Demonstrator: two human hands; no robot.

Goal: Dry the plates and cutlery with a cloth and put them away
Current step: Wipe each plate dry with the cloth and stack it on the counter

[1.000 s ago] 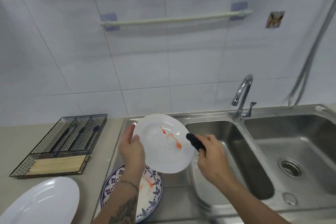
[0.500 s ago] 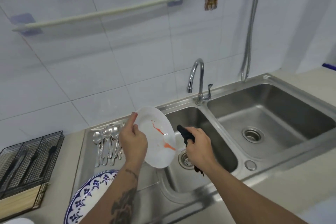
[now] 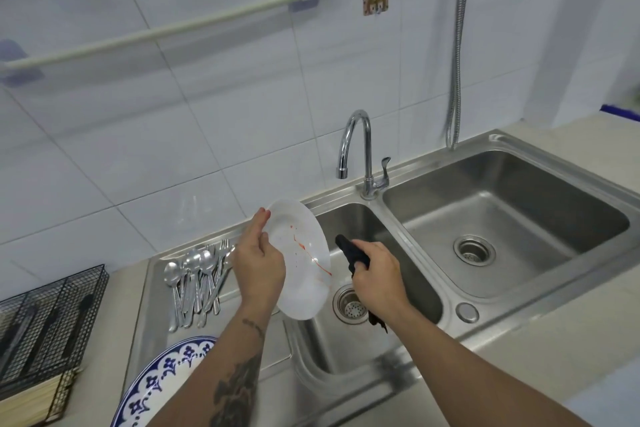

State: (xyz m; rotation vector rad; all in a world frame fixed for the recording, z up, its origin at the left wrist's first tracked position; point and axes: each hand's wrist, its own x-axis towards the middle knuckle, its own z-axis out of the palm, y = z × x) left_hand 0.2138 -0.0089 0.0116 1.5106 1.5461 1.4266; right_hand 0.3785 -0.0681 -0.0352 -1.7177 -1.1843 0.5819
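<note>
Hands work over the left sink basin (image 3: 367,218): left hand (image 3: 258,262) grips a tilted, red-streaked white plate (image 3: 304,274); right hand (image 3: 375,276) clutches a dark cloth (image 3: 349,250) just beside it.

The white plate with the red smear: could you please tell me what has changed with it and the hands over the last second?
The left hand has turned the white plate more edge-on and carried it over the left sink basin. The right hand still grips the dark cloth beside it, not touching. The red smear remains unwiped.
</note>
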